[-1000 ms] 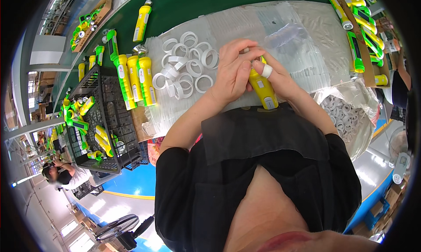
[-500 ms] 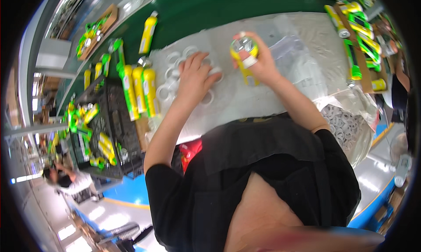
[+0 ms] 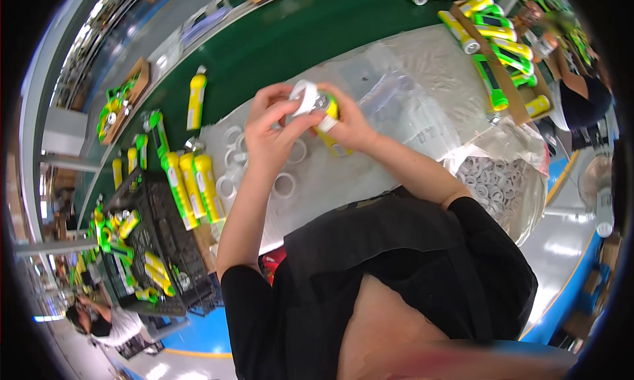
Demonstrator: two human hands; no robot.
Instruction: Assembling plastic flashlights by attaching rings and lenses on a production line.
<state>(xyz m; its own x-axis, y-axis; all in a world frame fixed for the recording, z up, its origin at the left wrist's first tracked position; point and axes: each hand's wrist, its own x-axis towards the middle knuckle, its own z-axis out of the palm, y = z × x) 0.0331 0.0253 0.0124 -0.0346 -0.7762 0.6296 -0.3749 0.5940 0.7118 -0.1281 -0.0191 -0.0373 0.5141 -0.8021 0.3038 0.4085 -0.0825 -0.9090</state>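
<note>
My left hand pinches a white plastic ring between thumb and fingers. The ring is tilted, right beside the shiny clear head of a yellow flashlight; I cannot tell whether they touch. Wrapped around that flashlight just below its head is my right hand, with white tape on the thumb. Several loose white rings lie on the plastic-covered work surface below and left of my left hand.
Several yellow flashlights stand left, beside a black crate holding more. Another flashlight lies on the green belt. A bag of white rings sits at right, near a cardboard box of flashlights and a co-worker.
My left hand has lifted a white ring from the loose rings and brought it right to the flashlight's head. The flashlight in my right hand has come left and lower; the whole view has shifted.
</note>
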